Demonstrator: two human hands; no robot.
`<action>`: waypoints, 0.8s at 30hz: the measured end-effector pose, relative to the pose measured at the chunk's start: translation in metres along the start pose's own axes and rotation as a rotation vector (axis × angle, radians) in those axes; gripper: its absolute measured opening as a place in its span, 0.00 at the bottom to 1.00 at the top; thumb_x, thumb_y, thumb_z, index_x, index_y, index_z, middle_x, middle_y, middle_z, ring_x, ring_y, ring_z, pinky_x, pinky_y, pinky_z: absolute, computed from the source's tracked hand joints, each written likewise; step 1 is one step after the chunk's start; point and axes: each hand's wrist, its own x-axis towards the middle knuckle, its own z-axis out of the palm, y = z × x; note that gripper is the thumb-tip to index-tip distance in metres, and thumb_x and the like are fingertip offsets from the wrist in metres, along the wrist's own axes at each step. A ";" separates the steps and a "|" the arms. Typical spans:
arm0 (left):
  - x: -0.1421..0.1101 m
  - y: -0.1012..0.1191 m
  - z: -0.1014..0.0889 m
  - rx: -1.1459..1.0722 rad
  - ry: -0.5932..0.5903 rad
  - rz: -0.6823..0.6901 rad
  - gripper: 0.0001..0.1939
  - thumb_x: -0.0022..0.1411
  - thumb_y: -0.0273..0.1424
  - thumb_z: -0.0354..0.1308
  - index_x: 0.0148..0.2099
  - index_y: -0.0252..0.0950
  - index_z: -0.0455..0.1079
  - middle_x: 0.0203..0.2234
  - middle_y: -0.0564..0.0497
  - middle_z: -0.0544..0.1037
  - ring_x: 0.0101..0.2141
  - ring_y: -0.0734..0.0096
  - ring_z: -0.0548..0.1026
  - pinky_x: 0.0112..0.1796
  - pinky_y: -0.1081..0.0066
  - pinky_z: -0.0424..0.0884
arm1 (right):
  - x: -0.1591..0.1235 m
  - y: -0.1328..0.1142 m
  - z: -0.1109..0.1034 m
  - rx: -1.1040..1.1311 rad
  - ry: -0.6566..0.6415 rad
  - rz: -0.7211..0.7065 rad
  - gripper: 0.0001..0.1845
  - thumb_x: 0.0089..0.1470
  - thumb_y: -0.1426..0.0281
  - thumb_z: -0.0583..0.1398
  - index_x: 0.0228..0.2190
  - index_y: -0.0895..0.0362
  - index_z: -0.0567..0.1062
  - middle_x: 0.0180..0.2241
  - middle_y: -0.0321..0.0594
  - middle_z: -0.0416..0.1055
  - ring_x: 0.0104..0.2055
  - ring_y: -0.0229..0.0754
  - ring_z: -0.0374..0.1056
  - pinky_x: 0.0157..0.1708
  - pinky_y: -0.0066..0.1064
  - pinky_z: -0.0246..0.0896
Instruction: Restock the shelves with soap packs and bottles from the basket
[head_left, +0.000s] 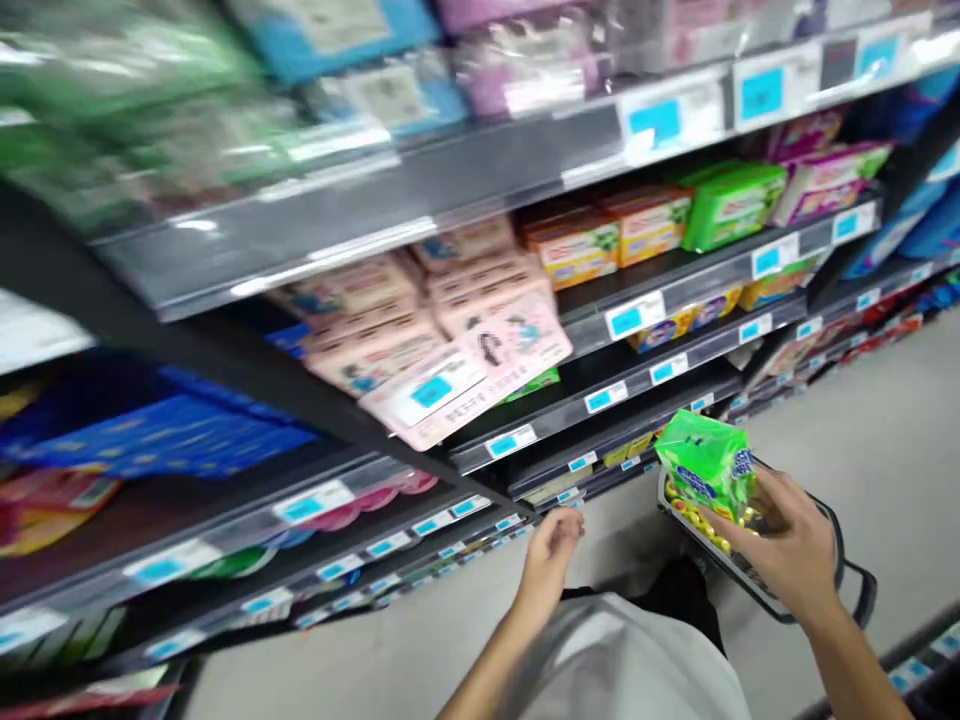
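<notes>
Head — green pack point(699, 455) in right grip point(796, 535)

Green package point(701, 462): boxy, glossy bright-green wrap, dark blue markings, lettering too blurred to read. Tilted; held at its right side in the right hand's fingers point(729, 534), at the dark-rimmed basket point(838, 545). Contact with basket contents indeterminable.
</notes>
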 end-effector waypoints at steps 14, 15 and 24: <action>-0.011 0.158 -0.070 -0.892 0.048 0.201 0.12 0.61 0.32 0.61 0.47 0.38 0.75 0.56 0.45 0.75 0.57 0.56 0.73 0.55 0.58 0.70 | 0.051 -0.111 0.036 -0.185 -0.144 -0.654 0.25 0.57 0.66 0.67 0.56 0.53 0.72 0.45 0.45 0.76 0.44 0.48 0.75 0.44 0.37 0.74; -0.017 0.163 -0.071 -0.883 0.045 0.208 0.12 0.61 0.32 0.61 0.47 0.38 0.75 0.55 0.45 0.76 0.56 0.55 0.73 0.55 0.58 0.70 | 0.057 -0.115 0.040 -0.180 -0.161 -0.674 0.25 0.58 0.66 0.67 0.55 0.54 0.73 0.45 0.45 0.76 0.44 0.48 0.76 0.44 0.37 0.74; -0.021 0.197 -0.092 -0.557 0.101 0.407 0.12 0.62 0.33 0.61 0.47 0.36 0.76 0.47 0.47 0.80 0.44 0.64 0.78 0.45 0.66 0.73 | 0.115 -0.137 0.089 -0.133 -0.311 -0.868 0.24 0.57 0.61 0.67 0.52 0.60 0.76 0.44 0.50 0.79 0.44 0.51 0.77 0.45 0.42 0.75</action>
